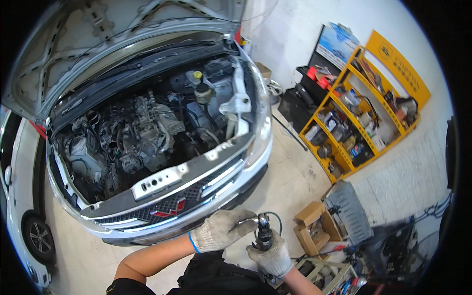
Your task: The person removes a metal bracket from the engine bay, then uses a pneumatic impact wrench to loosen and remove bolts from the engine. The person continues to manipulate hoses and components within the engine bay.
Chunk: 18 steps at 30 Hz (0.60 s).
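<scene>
My right hand point(274, 258), in a whitish knit work glove, is wrapped round the body of a dark ratchet wrench point(264, 238) that looks powered. The wrench's head points up and away from me. My left hand point(221, 231), in a matching glove with a blue cuff edge, reaches across from the left. Its fingers are closed on a short shiny metal piece point(250, 220) at the wrench's head, perhaps a socket or extension; the glove hides part of it. Both hands are held in front of the car's bumper, apart from the car.
A white car point(260, 157) stands ahead with its hood point(73, 39) raised and engine point(142, 128) exposed. Another white car point(24, 182) is at left. On the right are a yellow parts rack point(322, 118), a cardboard box point(307, 216), a grey plastic case point(351, 209) and a tool cart point(344, 270).
</scene>
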### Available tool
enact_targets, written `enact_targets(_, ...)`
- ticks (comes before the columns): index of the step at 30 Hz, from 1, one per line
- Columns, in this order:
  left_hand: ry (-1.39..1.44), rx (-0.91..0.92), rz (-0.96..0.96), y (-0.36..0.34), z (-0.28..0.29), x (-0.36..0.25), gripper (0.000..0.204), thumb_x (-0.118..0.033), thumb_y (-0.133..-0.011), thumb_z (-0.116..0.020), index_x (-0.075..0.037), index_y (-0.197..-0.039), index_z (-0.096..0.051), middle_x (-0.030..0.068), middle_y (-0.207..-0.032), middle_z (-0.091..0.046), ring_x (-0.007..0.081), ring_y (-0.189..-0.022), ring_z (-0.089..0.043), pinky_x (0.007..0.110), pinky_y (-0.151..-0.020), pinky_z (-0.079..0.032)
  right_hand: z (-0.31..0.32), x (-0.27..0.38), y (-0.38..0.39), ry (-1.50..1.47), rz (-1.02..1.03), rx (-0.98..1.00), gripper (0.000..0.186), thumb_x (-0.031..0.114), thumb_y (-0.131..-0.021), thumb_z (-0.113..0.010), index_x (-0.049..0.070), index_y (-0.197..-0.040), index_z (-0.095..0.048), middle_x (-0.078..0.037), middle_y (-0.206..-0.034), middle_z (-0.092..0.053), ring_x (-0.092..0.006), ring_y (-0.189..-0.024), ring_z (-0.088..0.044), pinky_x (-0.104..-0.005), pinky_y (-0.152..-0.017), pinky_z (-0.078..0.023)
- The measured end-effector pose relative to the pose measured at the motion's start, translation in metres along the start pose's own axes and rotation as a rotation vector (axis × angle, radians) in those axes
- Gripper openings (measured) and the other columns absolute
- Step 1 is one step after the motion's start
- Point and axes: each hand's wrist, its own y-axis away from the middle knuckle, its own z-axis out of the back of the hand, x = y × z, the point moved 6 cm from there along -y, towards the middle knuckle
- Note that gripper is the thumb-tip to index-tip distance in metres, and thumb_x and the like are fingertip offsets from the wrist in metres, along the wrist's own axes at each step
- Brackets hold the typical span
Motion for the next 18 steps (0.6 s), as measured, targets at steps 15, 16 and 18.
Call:
enact_targets(15,-0.329,-0.867,0.036,0.008,0.321,0.14,0.04,-0.023,-0.101,-0.061,-0.003,-0.135,-0.061,0.0175,-0.123,-0.071,0.0248,-0.111,-0.069,0.034,-0.094,-0.054,-0.113,0.139,-0.197,-0.066,-0.229,0.408,0.031,0.023,-0.083,-0.081,0.001,-0.088,-0.06,-0.004,-0.063,-0.063,-0.0119,-0.047,-0.059,-0.0281,-0.045,-0.049)
enact_targets(16,0.009,-1.004,0.107,0.009,0.36,0.164,0.04,-0.025,-0.101,-0.062,-0.003,-0.135,-0.062,0.0164,-0.128,-0.07,0.0256,-0.117,-0.067,0.035,-0.099,-0.052,-0.107,0.147,-0.208,-0.179,-0.318,0.453,0.029,0.021,-0.082,-0.081,0.001,-0.088,-0.06,-0.004,-0.062,-0.061,-0.0128,-0.046,-0.057,-0.0283,-0.044,-0.047)
enact_targets(18,-0.178,-1.342,-0.008,0.018,0.434,0.172,0.044,-0.033,-0.1,-0.065,-0.002,-0.131,-0.063,0.0205,-0.124,-0.07,0.0309,-0.114,-0.068,0.039,-0.098,-0.052,-0.109,0.168,-0.237,-0.527,-0.333,0.426,0.026,0.02,-0.084,-0.079,0.002,-0.086,-0.061,-0.005,-0.06,-0.059,-0.0139,-0.044,-0.054,-0.028,-0.041,-0.043)
